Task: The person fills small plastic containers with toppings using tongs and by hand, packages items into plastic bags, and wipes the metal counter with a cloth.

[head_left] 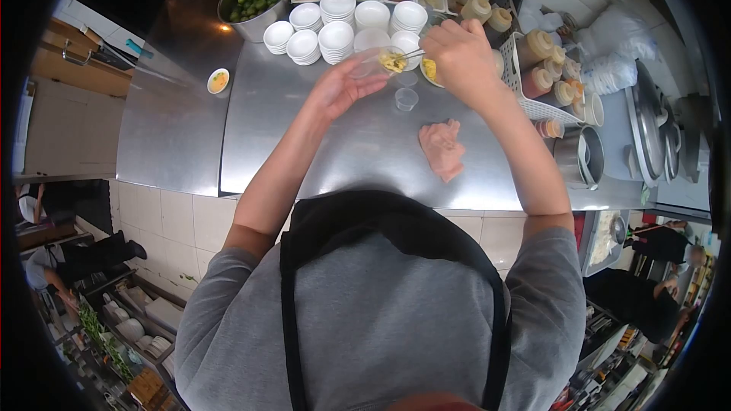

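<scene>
The left hand (339,91), half-open with fingers curved, holds a clear cup (367,65) between both hands; yellow, chopped-looking food (393,62) sits at its right side. The right hand (461,57) is closed round a metal utensil (413,54) reaching that food. Beyond, left to right: a white bowl (211,86) with orange-yellow contents, a pot (264,29) of green fruit, stacked white dishes (336,36), a basket (542,109) of bottles (537,81).

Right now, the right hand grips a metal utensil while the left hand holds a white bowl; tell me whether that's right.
Not quite: the left hand holds a clear plastic cup, not a white bowl, as the head view shows. The right hand does grip a metal utensil.
</scene>
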{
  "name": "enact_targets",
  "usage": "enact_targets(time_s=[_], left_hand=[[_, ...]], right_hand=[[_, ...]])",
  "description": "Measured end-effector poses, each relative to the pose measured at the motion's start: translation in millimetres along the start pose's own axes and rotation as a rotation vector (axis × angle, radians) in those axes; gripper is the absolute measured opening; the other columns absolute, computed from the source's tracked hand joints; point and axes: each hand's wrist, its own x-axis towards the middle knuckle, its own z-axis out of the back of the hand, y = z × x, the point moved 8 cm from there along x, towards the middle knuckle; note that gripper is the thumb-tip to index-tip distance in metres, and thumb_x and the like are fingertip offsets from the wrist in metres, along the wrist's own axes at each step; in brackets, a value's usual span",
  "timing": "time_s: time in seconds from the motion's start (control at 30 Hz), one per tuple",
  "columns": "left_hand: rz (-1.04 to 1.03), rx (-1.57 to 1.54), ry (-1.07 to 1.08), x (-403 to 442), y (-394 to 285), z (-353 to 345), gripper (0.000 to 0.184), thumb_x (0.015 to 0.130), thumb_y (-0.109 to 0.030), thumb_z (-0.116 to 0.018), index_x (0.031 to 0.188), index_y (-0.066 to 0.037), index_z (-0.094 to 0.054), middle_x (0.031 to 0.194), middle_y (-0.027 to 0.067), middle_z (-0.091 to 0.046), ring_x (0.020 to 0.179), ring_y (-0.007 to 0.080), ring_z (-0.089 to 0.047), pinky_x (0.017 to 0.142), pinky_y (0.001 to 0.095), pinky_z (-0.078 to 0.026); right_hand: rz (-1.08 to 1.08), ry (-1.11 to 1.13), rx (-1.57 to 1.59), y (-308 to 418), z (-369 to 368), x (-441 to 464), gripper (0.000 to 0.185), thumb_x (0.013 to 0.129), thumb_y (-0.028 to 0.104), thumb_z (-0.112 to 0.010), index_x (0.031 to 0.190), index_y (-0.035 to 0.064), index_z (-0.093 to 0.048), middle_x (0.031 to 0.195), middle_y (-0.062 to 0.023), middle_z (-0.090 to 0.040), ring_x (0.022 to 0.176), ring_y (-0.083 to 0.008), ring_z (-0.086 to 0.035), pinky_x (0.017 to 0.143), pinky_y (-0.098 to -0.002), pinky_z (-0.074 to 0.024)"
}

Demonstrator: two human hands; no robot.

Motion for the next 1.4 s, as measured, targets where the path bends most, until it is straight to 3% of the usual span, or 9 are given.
enact_targets(time_s=[0.37,0.53,0.67,0.73,0.97,1.07,1.27,1.37,1.4], left_hand=[[0.023,-0.073,0.003,4,11,12,0.044,0.09,-0.023,-0.044,0.124,0.003,-0.036,0.121,0.0193,-0.042,0.103,0.0324,-0.052,0.091,0.0383,-0.044],[0.031,-0.075,-0.019,3,11,14,0.042,0.09,-0.021,-0.041,0.124,0.003,-0.036,0.123,0.0199,-0.043,0.103,0.0341,-0.053,0.09,0.04,-0.045],[0.041,-0.093,-0.014,3,11,13,0.041,0.09,-0.02,-0.041,0.124,0.003,-0.035,0.123,0.0205,-0.042,0.103,0.035,-0.052,0.09,0.0402,-0.045],[0.04,-0.09,-0.011,1,11,10,0.041,0.09,-0.02,-0.041,0.123,0.003,-0.035,0.123,0.0206,-0.042,0.104,0.0353,-0.052,0.09,0.0403,-0.045],[0.043,-0.071,-0.004,-3,8,3,0.042,0.09,-0.02,-0.042,0.124,0.003,-0.034,0.123,0.0209,-0.042,0.104,0.0358,-0.052,0.09,0.0408,-0.045],[0.053,-0.073,0.017,-1,10,3,0.042,0.09,-0.021,-0.042,0.124,0.002,-0.035,0.122,0.0204,-0.042,0.104,0.0359,-0.052,0.09,0.0408,-0.045],[0.045,-0.072,0.027,-1,11,4,0.043,0.09,-0.021,-0.042,0.126,0.002,-0.035,0.122,0.0189,-0.042,0.103,0.0359,-0.052,0.09,0.0408,-0.045],[0.061,-0.098,0.042,2,14,9,0.043,0.09,-0.021,-0.042,0.126,0.002,-0.034,0.123,0.0185,-0.042,0.104,0.0359,-0.052,0.09,0.0406,-0.045],[0.06,-0.098,0.04,1,13,9,0.043,0.09,-0.021,-0.042,0.126,0.002,-0.034,0.123,0.0185,-0.042,0.104,0.0359,-0.052,0.09,0.0406,-0.045]], right_hand=[[0.059,0.083,-0.034,4,9,8,0.008,0.062,0.006,-0.057,0.069,0.0099,-0.057,0.074,-0.001,-0.052,0.082,-0.0177,-0.051,0.074,-0.0332,-0.0372],[0.016,0.119,-0.051,-3,14,9,0.017,0.063,0.004,-0.055,0.079,0.0088,-0.059,0.078,0.0004,-0.054,0.078,-0.0155,-0.052,0.071,-0.0303,-0.0359],[-0.023,0.106,0.021,-10,10,7,0.011,0.063,0.005,-0.06,0.073,0.0082,-0.06,0.075,-0.0031,-0.054,0.081,-0.0189,-0.054,0.073,-0.0331,-0.0365],[-0.124,0.264,0.062,-24,-5,1,0.018,0.071,0.013,-0.06,0.088,0.0082,-0.063,0.08,-0.0039,-0.057,0.083,-0.0186,-0.054,0.075,-0.0315,-0.0373],[-0.405,0.439,0.367,-59,-18,-2,0.02,0.074,0.022,-0.06,0.082,0.0035,-0.065,0.079,-0.0138,-0.061,0.078,-0.0285,-0.058,0.068,-0.0338,-0.0434],[-0.472,0.518,0.416,-65,-22,-2,0.026,0.076,0.027,-0.06,0.078,0.0017,-0.066,0.074,-0.0133,-0.061,0.073,-0.0267,-0.06,0.063,-0.0325,-0.0438],[-0.518,0.77,0.845,-78,-61,-15,0.034,0.078,0.034,-0.058,0.072,0.0005,-0.062,0.067,-0.0077,-0.061,0.061,-0.0139,-0.057,0.055,-0.0271,-0.0414],[-0.674,0.825,1.018,-80,-78,-31,0.038,0.079,0.038,-0.058,0.067,0.0016,-0.06,0.065,-0.0041,-0.06,0.057,-0.0086,-0.051,0.051,-0.0221,-0.0367],[-0.713,0.778,1.108,-82,-83,-35,0.039,0.08,0.038,-0.058,0.065,0.002,-0.06,0.061,-0.0031,-0.057,0.053,-0.0066,-0.042,0.049,-0.0206,-0.032]])
